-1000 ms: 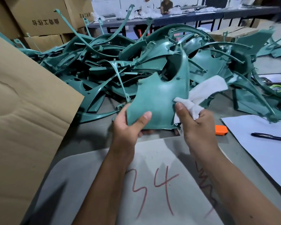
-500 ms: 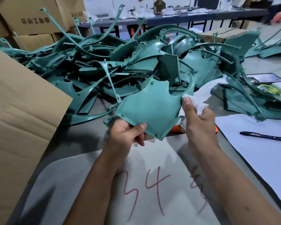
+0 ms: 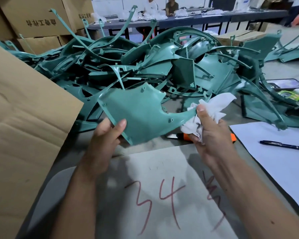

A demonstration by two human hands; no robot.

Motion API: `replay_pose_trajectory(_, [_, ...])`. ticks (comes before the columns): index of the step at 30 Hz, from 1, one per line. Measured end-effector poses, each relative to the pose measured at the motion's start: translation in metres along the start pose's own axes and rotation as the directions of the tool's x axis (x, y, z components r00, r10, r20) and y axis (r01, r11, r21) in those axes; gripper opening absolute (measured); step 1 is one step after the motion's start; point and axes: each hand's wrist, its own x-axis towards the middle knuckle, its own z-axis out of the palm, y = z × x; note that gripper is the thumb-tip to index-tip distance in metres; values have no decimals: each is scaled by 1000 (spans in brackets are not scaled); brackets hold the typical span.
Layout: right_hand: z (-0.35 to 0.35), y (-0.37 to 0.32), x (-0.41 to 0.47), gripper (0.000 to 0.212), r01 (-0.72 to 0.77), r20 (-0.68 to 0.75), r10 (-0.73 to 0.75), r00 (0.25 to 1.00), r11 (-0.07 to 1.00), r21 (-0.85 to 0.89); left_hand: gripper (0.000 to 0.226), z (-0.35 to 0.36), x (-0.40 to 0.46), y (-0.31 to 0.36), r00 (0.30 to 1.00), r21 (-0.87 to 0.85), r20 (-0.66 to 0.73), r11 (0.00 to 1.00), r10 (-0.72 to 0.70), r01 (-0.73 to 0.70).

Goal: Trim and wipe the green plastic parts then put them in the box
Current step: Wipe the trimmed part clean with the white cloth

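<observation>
Green plastic part gripped by left hand | right hand clutches white cloth against its tip

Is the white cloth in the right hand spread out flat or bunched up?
Bunched up: the right hand grips the white cloth as a crumpled wad, loose folds sticking out above.

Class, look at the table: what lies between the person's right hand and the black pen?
In the head view, only bare white paper and the end of an orange tool lie between the right hand and the pen.
</observation>
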Motion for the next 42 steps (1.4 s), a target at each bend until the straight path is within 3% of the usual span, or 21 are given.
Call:
replay_pose_trajectory(3, [7, 10, -6, 8, -75, 3, 75, 997, 997, 13, 24, 30, 6, 1, 980, -245, -190, 963, 67, -113])
replay_pose_trajectory(5, [8, 16, -8, 16, -108, 30, 107, 994, 994, 18, 19, 43, 9, -1, 942, -225, -321, 959, 94, -172])
replay_pose_trajectory(8, [6, 17, -5, 30, -139, 67, 136, 988, 989, 44, 26, 47, 8, -2, 917, -201, -395, 968, 61, -152])
replay_pose_trajectory(11, [-4, 5, 6, 32, -176, -51, 184, 982, 976, 125, 24, 37, 10, -2, 935, -155, -354, 984, 30, -90])
replay_pose_trajectory(13, [-20, -8, 19, 28, -137, -206, 186, 961, 963, 230, 37, 25, 10, 0, 957, -161, -288, 984, 30, -79])
replay_pose_trajectory(16, [-45, -28, 36, 27, -31, -339, 86, 937, 986, 164, 54, 15, 6, 1, 985, -192, -162, 977, 65, -96])
replay_pose_trajectory(18, [-50, -34, 37, 30, -5, -251, 65, 966, 972, 235, 57, 14, 4, 0, 988, -208, -152, 977, 13, -45])
replay_pose_trajectory(21, [-40, -29, 27, 42, -83, 69, 83, 994, 997, -7, 43, 22, 5, -1, 989, -219, -27, 966, -146, 137])
replay_pose_trajectory(23, [-25, -15, 15, 59, -193, 247, 234, 940, 965, -178, 46, 31, 5, -4, 969, -196, 31, 949, -245, 246])
replay_pose_trajectory(25, [-13, -4, 4, 55, -187, 363, 313, 878, 921, -342, 51, 37, 6, -8, 951, -193, 27, 932, -308, 307])
replay_pose_trajectory(27, [-4, 1, -4, 53, -143, 400, 340, 851, 883, -446, 45, 39, 6, -12, 941, -171, 21, 926, -338, 336])
replay_pose_trajectory(31, [-4, 5, -13, 73, -217, 462, 328, 824, 936, -276, 38, 39, 8, -13, 947, -211, -23, 927, -322, 310])
replay_pose_trajectory(35, [3, -1, -21, 39, -88, 509, 216, 833, 961, -263, 52, 46, 8, -12, 952, -243, -125, 939, -281, 245])
replay_pose_trajectory(42, [9, 10, -26, 35, 56, 570, 52, 820, 984, -169, 52, 64, 0, -11, 945, -320, -105, 910, -311, 264])
